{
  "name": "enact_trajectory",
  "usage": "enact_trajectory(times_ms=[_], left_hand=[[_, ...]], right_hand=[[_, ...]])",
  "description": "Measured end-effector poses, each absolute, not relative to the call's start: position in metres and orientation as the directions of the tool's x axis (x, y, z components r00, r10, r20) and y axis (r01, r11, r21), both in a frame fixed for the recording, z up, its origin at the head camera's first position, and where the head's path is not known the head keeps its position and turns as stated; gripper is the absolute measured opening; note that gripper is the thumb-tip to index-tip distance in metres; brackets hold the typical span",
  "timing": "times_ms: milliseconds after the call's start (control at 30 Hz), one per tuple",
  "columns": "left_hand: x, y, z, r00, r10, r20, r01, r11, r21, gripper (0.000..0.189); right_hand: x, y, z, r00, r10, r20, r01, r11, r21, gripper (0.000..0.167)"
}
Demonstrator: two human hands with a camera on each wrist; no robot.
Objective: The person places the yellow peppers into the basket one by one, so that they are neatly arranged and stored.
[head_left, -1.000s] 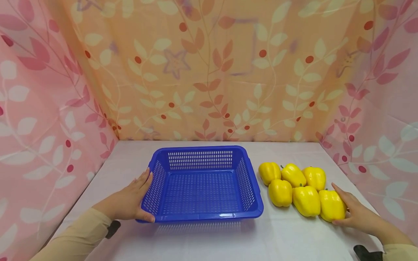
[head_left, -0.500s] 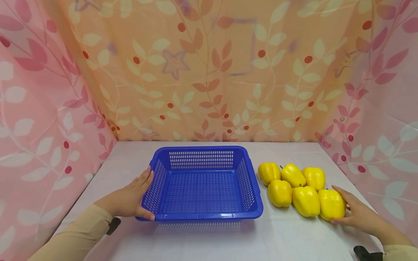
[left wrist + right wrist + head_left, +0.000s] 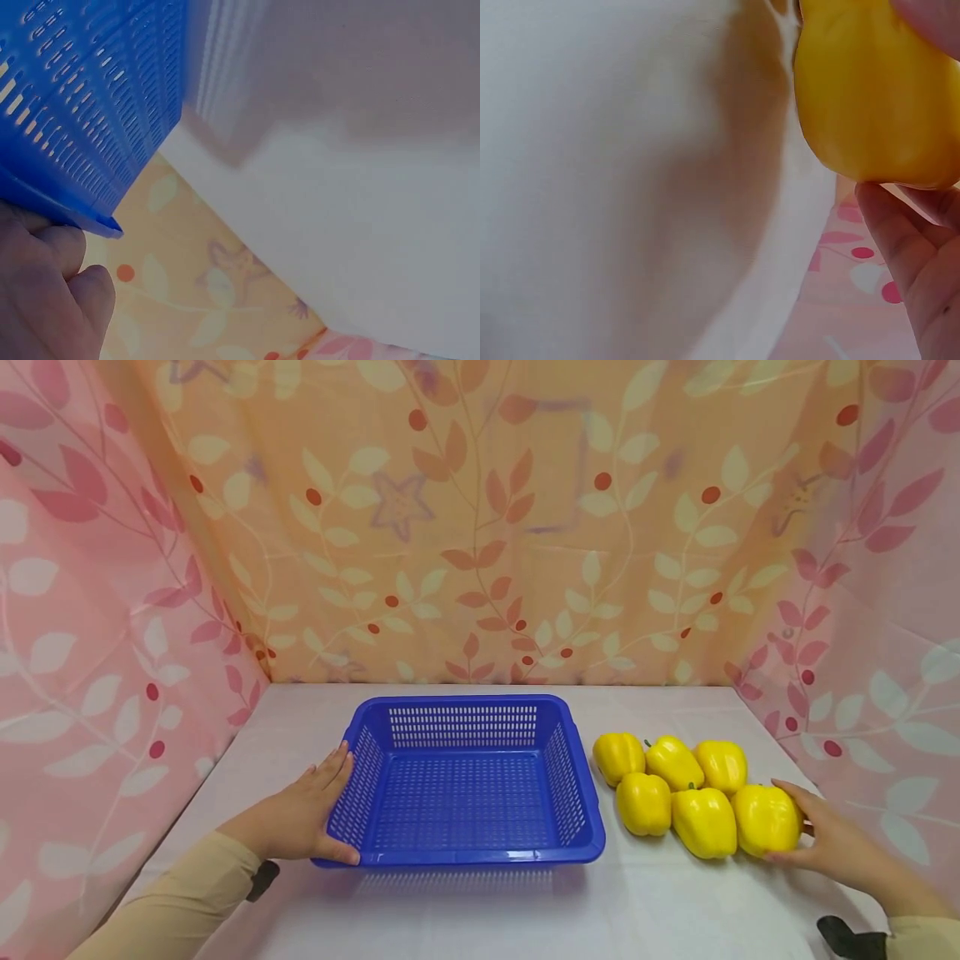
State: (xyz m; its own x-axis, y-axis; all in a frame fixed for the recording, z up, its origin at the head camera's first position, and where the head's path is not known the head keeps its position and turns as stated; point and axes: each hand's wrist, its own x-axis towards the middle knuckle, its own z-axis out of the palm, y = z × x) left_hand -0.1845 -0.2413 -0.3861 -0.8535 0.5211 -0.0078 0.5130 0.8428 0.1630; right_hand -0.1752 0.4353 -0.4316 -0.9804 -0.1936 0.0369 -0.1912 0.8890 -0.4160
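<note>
A blue plastic basket [image 3: 465, 857] with slotted walls stands on the table, nothing inside it. My left hand [image 3: 303, 810] holds its left rim near the front corner, thumb at the front and fingers along the side. The left wrist view shows those fingers against the rim of the basket [image 3: 97, 97]. At the right, my right hand [image 3: 832, 843] grips a yellow bell pepper [image 3: 768, 820] between thumb and fingers. Close up in the right wrist view, fingertips press the end of this bell pepper [image 3: 877, 97]. Several other yellow bell peppers [image 3: 703, 822] lie beside it in two rows.
A white cloth [image 3: 450, 918] covers the table. Patterned fabric hangs as an orange back wall [image 3: 480, 568] and pink side walls [image 3: 90, 652]. The pepper group sits just right of the basket.
The bell pepper in my right hand has risen slightly and shifted a little to the right. My left hand stays on the basket, which has not moved.
</note>
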Motion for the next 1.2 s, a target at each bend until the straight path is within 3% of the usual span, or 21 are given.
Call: enact_trajectory(times_ms=[267,500,733,1200], left_hand=[[-0.183,-0.24,-0.383,-0.85,0.526,-0.008,0.52,0.843,0.136,0.13],[-0.181,-0.238,-0.379,-0.849,0.528,0.001,0.524,0.843,0.125,0.128],[-0.179,-0.236,-0.378,-0.857,0.516,-0.011,0.51,0.85,0.128,0.126],[-0.179,-0.236,-0.378,-0.862,0.506,-0.025,0.5,0.857,0.124,0.126]], right_hand=[[-0.177,0.434,-0.414,-0.981,-0.192,0.006,-0.175,0.879,-0.444,0.102],[-0.184,0.431,-0.396,-0.969,-0.239,0.067,-0.244,0.867,-0.434,0.097],[-0.194,0.42,-0.371,-0.966,-0.255,0.035,-0.242,0.855,-0.459,0.101],[-0.217,0.383,-0.333,-0.933,-0.348,0.089,-0.349,0.823,-0.449,0.102]])
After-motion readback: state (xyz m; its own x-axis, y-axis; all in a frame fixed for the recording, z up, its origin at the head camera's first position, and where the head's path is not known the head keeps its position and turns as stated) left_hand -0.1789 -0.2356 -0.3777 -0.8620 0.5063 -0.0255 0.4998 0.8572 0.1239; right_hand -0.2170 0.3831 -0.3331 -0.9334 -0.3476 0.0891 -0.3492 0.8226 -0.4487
